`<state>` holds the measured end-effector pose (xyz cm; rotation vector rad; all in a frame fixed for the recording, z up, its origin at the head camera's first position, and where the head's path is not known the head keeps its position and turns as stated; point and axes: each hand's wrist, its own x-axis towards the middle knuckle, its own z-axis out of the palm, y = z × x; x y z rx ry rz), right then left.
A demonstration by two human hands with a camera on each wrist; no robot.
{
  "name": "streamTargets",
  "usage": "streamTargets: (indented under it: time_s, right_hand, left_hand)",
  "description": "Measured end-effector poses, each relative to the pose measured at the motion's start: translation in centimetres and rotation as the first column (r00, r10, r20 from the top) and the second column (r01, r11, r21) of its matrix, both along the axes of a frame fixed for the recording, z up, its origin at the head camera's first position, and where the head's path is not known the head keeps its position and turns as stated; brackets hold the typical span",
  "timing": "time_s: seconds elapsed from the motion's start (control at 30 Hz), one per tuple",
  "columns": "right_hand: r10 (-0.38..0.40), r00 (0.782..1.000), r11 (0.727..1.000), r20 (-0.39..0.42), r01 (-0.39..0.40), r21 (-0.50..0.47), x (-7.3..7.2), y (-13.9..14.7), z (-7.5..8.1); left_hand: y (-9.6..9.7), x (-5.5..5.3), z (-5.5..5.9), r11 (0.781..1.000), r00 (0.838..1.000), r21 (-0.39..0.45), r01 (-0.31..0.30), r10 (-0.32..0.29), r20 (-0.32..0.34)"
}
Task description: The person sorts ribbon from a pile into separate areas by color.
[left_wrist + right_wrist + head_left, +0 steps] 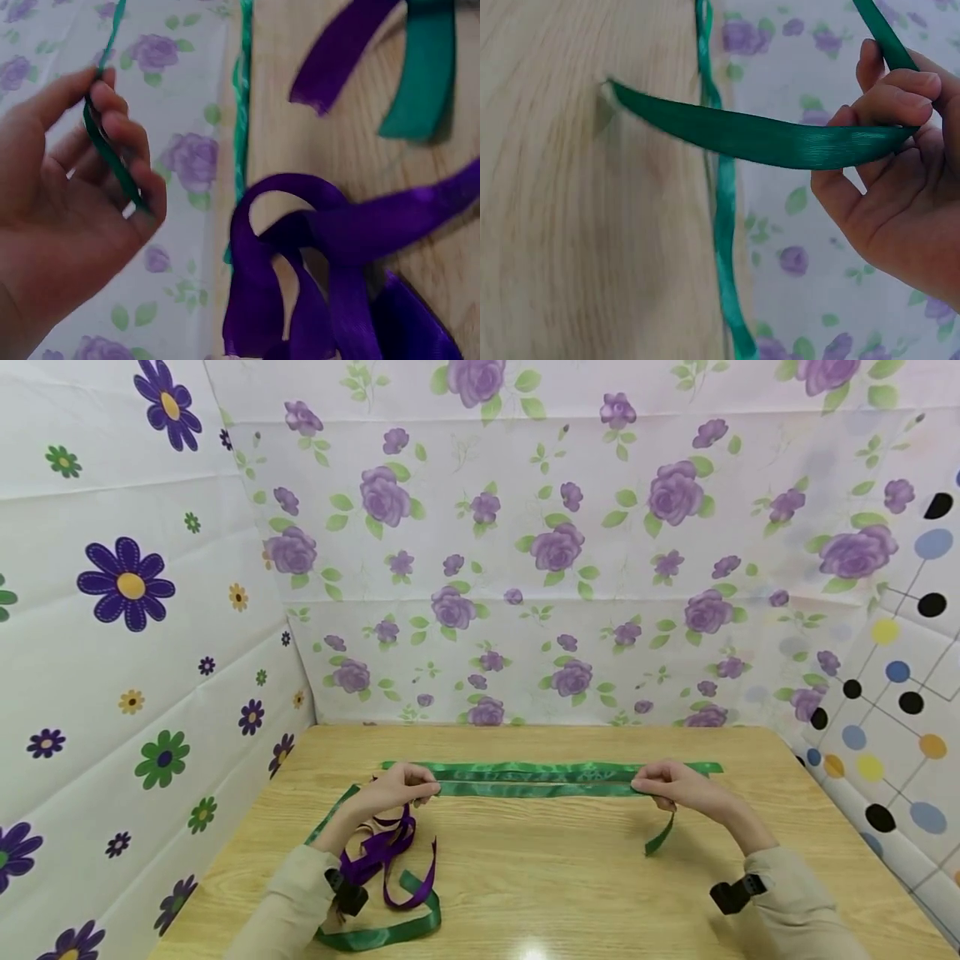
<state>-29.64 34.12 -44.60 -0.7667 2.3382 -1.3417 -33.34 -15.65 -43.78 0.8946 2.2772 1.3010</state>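
A green satin ribbon (536, 790) runs straight and level between my two hands. My left hand (399, 787) pinches it at one side between thumb and fingers, and a length of the ribbon (109, 154) passes down across the palm. At the other side my right hand (678, 785) pinches it, and the ribbon's loose end (765, 139) hangs from the curled fingers, tapering to a tip. Just behind, further green ribbon (726, 195) lies stretched along the far part of the table, partly hidden by the held one and my hands.
Beneath my left forearm lies a loose tangle of purple ribbon (386, 847). Another green ribbon (382, 937) curves around it near the front left. The wooden table (555, 868) ends at a flower-printed cloth wall (517, 643); patterned walls flank both sides.
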Motion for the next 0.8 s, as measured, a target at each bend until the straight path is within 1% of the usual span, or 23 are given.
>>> streamTargets:
  time_s: [0.1,0.13,0.17,0.2,0.27,0.33,0.37,0.47,0.53,0.6,0.67,0.73,0.8]
  right_hand:
    - [-0.046,0.999,0.998,0.004,0.046,0.051,-0.6,1.0,-1.2]
    - [-0.062,0.998,0.996,0.002,0.062,0.065,-0.7,1.3,-1.6]
    - [-0.076,0.997,0.994,0.002,0.075,0.074,-0.9,1.6,-1.9]
    - [-0.097,0.995,0.992,0.005,0.096,0.085,-1.1,1.9,-2.2]
    - [-0.137,0.991,0.984,0.007,0.135,0.112,-1.4,2.6,-2.9]
    - [-0.163,0.987,0.978,0.011,0.160,0.134,-1.7,3.1,-3.3]
    - [-0.177,0.984,0.974,0.018,0.173,0.145,-1.9,3.4,-3.5]
    - [-0.207,0.978,0.967,0.037,0.199,0.157,-2.1,4.1,-3.7]
    - [-0.236,0.971,0.961,0.045,0.226,0.161,-2.2,4.5,-3.6]
    - [-0.269,0.962,0.952,0.045,0.259,0.163,-2.2,4.8,-3.6]
    - [-0.291,0.956,0.944,0.032,0.281,0.172,-2.3,5.1,-3.6]
    - [-0.314,0.949,0.933,0.019,0.304,0.193,-2.3,5.3,-3.7]
    - [-0.328,0.945,0.923,-0.004,0.321,0.210,-2.2,5.4,-3.9]
  left_hand:
    - [-0.2,-0.5,-1.1,0.997,0.996,-0.056,-0.061,0.057,-0.063]
    - [-0.3,-0.7,-1.4,0.995,0.993,-0.064,-0.071,0.064,-0.099]
    - [-0.3,-0.8,-1.7,0.994,0.990,-0.066,-0.093,0.085,-0.116]
    - [-0.3,-0.9,-1.9,0.991,0.985,-0.072,-0.117,0.107,-0.136]
    - [-0.1,-1.2,-2.3,0.979,0.972,-0.090,-0.185,0.169,-0.164]
    - [0.2,-1.6,-2.7,0.956,0.951,-0.123,-0.266,0.238,-0.199]
    - [0.4,-1.8,-2.8,0.939,0.938,-0.141,-0.313,0.282,-0.202]
    - [0.9,-2.1,-3.1,0.887,0.895,-0.191,-0.420,0.371,-0.246]
    - [1.3,-2.2,-3.2,0.852,0.867,-0.212,-0.478,0.421,-0.266]
    - [1.5,-2.3,-3.3,0.820,0.841,-0.228,-0.524,0.457,-0.288]
    - [1.6,-2.3,-3.4,0.795,0.823,-0.246,-0.554,0.478,-0.307]
    - [1.7,-2.3,-3.5,0.781,0.815,-0.262,-0.567,0.485,-0.318]
    - [1.7,-2.3,-3.6,0.771,0.810,-0.274,-0.575,0.489,-0.323]
